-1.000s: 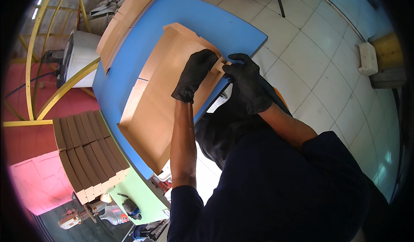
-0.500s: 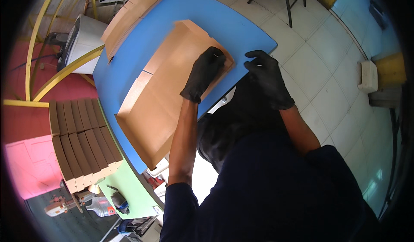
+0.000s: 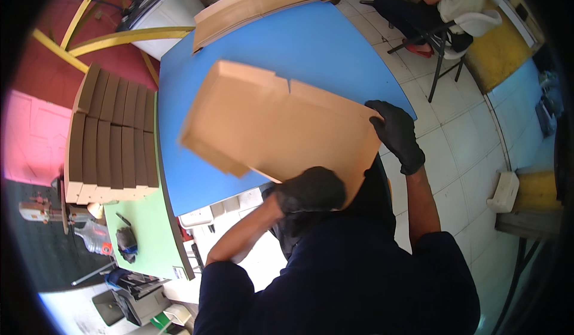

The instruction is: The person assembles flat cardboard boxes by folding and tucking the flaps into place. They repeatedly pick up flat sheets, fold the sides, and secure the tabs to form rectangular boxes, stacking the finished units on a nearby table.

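A shallow brown cardboard box [image 3: 281, 123], its inside facing up, lies aslant over the blue table [image 3: 353, 42], and its right end overhangs the near edge. My left hand [image 3: 313, 190], in a black glove, is closed on the box's near edge; its fingertips are hidden and slightly blurred. At the far right corner, my right hand [image 3: 399, 138], gloved alike, pinches the cardboard rim with fingers over the edge. The box's left end is smeared by motion.
A long cardboard piece [image 3: 257, 9] lies along the table's far edge. Several folded boxes [image 3: 110, 135] stand stacked on a green table [image 3: 146, 233] at left, with a dark bundle [image 3: 126, 242]. A person [image 3: 451, 0] sits on a folding chair [image 3: 442, 36] at back right.
The box has swung round, so its long side now runs more left to right. My left hand has come nearer to me; my right hand, apart from the box before, now grips its corner.
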A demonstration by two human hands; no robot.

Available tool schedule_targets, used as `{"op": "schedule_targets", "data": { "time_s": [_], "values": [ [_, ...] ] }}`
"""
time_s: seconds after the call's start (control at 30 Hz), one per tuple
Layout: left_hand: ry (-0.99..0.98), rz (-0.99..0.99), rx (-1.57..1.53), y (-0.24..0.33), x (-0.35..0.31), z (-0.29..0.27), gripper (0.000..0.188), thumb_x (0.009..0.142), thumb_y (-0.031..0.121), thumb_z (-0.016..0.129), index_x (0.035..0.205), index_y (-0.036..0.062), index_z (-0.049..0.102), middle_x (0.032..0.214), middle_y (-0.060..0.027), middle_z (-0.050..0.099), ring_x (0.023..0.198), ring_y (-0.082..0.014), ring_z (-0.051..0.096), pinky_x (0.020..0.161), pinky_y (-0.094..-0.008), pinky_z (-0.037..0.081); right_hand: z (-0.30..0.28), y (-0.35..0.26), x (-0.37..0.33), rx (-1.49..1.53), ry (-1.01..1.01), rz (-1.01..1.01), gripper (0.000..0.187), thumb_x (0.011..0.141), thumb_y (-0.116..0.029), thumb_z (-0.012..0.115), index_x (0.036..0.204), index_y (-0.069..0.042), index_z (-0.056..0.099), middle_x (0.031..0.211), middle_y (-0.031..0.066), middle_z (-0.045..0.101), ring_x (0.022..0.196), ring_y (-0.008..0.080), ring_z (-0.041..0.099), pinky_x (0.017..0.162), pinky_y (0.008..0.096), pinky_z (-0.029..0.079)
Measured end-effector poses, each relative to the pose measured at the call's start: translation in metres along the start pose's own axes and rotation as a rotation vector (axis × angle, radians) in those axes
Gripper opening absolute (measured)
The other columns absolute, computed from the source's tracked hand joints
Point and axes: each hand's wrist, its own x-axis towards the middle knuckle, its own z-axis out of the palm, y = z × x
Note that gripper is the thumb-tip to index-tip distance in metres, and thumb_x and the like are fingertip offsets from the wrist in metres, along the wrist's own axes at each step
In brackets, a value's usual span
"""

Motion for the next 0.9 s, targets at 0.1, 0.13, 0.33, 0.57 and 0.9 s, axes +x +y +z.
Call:
{"op": "schedule_targets", "data": {
  "time_s": [0.1,0.13,0.33,0.57,0.9],
  "values": [
    [-0.043,-0.203,0.465,0.038,-0.042,-0.04,0.03,0.094,0.025,0.07,0.115,0.0046,0.071,0.117,-0.014,0.072,0.115,-0.0273,0.065,0.097,-0.0406,0.052,-0.004,-0.009,-0.01,0.097,-0.098,0.139,0.029,0.085,-0.014,0.072,0.113,-0.006,0.067,0.104,0.0161,0.071,0.097,0.037,0.068,0.084,0.0441,0.054],
    [-0.2,-0.288,0.802,0.058,-0.05,-0.056,0.033,0.09,0.03,0.073,0.114,0.0061,0.072,0.115,-0.0134,0.072,0.113,-0.0294,0.065,0.095,-0.0424,0.051,-0.004,-0.016,-0.012,0.13,-0.12,0.178,0.025,0.085,-0.014,0.072,0.108,-0.006,0.067,0.099,0.0162,0.071,0.092,0.0372,0.069,0.081,0.0444,0.053],
    [0.498,-0.236,1.123,0.08,-0.01,0.005,0.023,0.082,0.028,0.078,0.099,0.0129,0.074,0.1,-0.0056,0.07,0.098,-0.0259,0.064,0.094,-0.0438,0.045,0.036,-0.077,-0.025,0.324,-0.296,0.225,0.015,0.087,-0.015,0.068,0.094,-0.003,0.063,0.092,0.0197,0.068,0.083,0.0398,0.065,0.072,0.0434,0.052],
    [0.649,-0.058,1.404,0.046,0.002,0.037,0.018,0.073,0.014,0.069,0.089,0.0064,0.066,0.081,-0.01,0.058,0.079,-0.029,0.06,0.072,-0.0413,0.047,0.059,-0.088,-0.025,0.605,-0.293,0.295,0.022,0.089,-0.014,0.075,0.081,-0.001,0.059,0.067,0.0028,0.056,0.065,0.0095,0.054,0.061,0.0308,0.044],
    [0.937,-0.416,0.862,0.047,0.006,0.007,0.025,0.092,0.023,0.07,0.081,0.0013,0.067,0.073,-0.0176,0.066,0.071,-0.0391,0.066,0.068,-0.0472,0.05,0.06,-0.107,-0.039,0.919,-0.296,0.466,0.035,0.089,-0.008,0.074,0.118,0.001,0.057,0.077,0.0049,0.065,0.067,0.0102,0.058,0.064,0.0286,0.048]
  ]
}}
